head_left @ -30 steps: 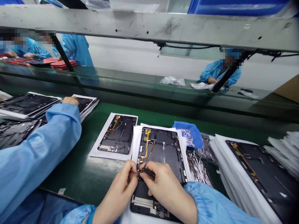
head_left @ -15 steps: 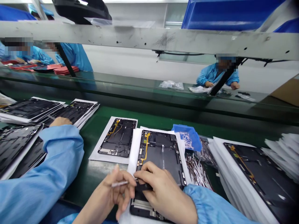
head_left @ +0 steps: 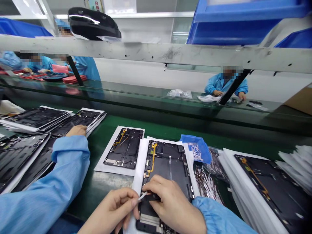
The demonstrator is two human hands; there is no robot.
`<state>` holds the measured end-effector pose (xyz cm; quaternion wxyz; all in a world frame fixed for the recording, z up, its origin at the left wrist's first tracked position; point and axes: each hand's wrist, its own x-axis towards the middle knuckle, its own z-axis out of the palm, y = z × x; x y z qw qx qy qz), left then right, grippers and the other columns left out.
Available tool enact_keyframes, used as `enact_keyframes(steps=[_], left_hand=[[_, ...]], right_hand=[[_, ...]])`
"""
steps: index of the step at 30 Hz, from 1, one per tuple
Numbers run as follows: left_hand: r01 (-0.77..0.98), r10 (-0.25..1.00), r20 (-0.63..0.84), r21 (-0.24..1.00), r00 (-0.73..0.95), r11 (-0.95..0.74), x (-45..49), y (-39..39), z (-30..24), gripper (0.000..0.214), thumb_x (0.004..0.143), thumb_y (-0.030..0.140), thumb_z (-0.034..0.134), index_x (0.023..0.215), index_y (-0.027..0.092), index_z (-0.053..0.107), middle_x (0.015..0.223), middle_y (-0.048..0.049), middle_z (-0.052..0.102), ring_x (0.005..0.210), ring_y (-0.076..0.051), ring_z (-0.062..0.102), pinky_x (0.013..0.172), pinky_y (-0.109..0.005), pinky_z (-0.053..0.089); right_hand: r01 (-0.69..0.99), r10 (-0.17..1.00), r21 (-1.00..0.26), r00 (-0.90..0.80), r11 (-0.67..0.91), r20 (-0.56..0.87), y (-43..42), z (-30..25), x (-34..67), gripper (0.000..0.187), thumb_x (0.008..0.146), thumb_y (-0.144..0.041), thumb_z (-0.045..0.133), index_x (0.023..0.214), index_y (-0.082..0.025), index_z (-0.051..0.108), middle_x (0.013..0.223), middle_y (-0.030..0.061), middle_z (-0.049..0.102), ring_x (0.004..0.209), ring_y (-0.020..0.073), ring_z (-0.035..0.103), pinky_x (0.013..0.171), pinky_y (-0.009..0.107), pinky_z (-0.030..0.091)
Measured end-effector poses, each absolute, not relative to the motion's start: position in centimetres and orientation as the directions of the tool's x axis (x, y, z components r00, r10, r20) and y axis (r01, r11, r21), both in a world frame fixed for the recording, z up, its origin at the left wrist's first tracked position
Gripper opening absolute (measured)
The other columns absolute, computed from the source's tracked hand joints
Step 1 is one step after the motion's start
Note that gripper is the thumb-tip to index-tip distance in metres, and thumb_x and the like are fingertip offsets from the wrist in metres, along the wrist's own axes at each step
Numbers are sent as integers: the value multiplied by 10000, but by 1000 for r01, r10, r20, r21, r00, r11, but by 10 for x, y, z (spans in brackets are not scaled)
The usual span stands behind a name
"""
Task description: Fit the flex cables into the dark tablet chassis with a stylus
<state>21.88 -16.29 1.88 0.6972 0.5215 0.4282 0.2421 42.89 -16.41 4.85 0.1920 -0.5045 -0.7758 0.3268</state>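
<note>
Head view, left hand: I see my left hand [head_left: 115, 208] low in the frame, palm turned inward, thumb and fingers pinched shut on a thin white strip [head_left: 142, 196] that points right toward the other hand.
Head view, right hand: my right hand [head_left: 173, 204] lies flat and knuckles-up on the lower part of the open black tablet chassis with an orange flex cable [head_left: 167, 169]; its fingertips press a small black part [head_left: 152, 197] against the chassis, clenched on nothing I can make out beyond that, and the sleeve is light blue.
Head view, chassis: it lies on a white paper sheet [head_left: 140, 162] directly in front of me, near the desk's front edge.
Head view, neighbour: a co-worker's blue-sleeved arm [head_left: 48, 191] stretches in from the left, its hand [head_left: 76, 130] resting on a stack of black panels [head_left: 75, 120].
Head view, desk: a green desk mat [head_left: 156, 125] carries a second black chassis on paper [head_left: 124, 148], a small blue plastic bin [head_left: 196, 148] of tiny parts, and a stack of paper-backed chassis [head_left: 263, 185] at right.
Head view, room: a scuffed grey metal rail [head_left: 170, 55] crosses overhead; beyond a raised green conveyor shelf [head_left: 156, 97], people in blue coats work at another line.
</note>
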Motion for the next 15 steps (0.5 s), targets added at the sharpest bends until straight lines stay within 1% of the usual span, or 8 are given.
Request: enact_keyframes(steps=[2, 5, 7, 9, 11, 13, 15], left_hand=[[103, 775, -344, 933, 530, 344, 217, -164, 16, 478, 842, 600, 650, 844, 122, 655, 626, -32, 643, 372, -24, 389, 344, -106, 330], [33, 757, -342, 920, 557, 391, 218, -165, 12, 461, 829, 590, 673, 908, 137, 655, 730, -56, 688, 402, -49, 474, 362, -124, 376], [13, 757, -326, 922, 566, 388, 220, -166, 12, 433, 838, 573, 670, 883, 142, 649, 718, -52, 692, 420, -67, 514, 382, -135, 391], [32, 764, -315, 932, 563, 360, 224, -166, 14, 422, 856, 568, 650, 851, 146, 644, 616, -24, 660, 403, -68, 499, 393, -135, 370], [69, 772, -325, 936, 547, 345, 227, -167, 16, 460, 846, 609, 635, 830, 148, 634, 519, 0, 611, 371, -63, 451, 390, -137, 334], [102, 792, -332, 939, 512, 328, 230, -169, 20, 512, 819, 661, 628, 829, 149, 629, 503, 3, 596, 367, -64, 427, 390, -145, 320], [151, 818, -315, 949, 482, 277, 233, -170, 25, 524, 826, 669, 609, 831, 146, 639, 526, 5, 585, 395, -69, 431, 405, -151, 334]], right_hand=[[615, 914, -737, -405, 280, 10, -165, 51, 430, 333, 783, -116, 560, 1047, -287, 670, 961, -14, 671, 867, 150, 635, 749, 250, 452], [561, 915, -770, -397, 304, 72, -167, 54, 431, 216, 785, -106, 572, 923, -239, 672, 890, -13, 672, 810, 128, 624, 706, 223, 443], [548, 902, -768, -422, 333, 90, -169, 55, 431, 170, 789, -107, 590, 878, -225, 673, 866, -12, 677, 797, 123, 624, 683, 213, 431], [565, 891, -744, -446, 357, 89, -172, 56, 431, 145, 819, -131, 595, 887, -225, 680, 866, -10, 688, 797, 124, 632, 678, 216, 424], [595, 876, -702, -473, 392, 88, -174, 55, 431, 120, 857, -178, 590, 915, -228, 682, 890, -5, 700, 795, 127, 641, 673, 226, 416], [624, 860, -647, -501, 438, 98, -175, 54, 431, 118, 890, -225, 572, 940, -227, 678, 918, 4, 707, 790, 131, 647, 661, 238, 405], [647, 848, -601, -520, 469, 101, -175, 53, 431, 137, 918, -264, 545, 937, -222, 674, 919, 10, 708, 782, 136, 649, 646, 249, 391]])
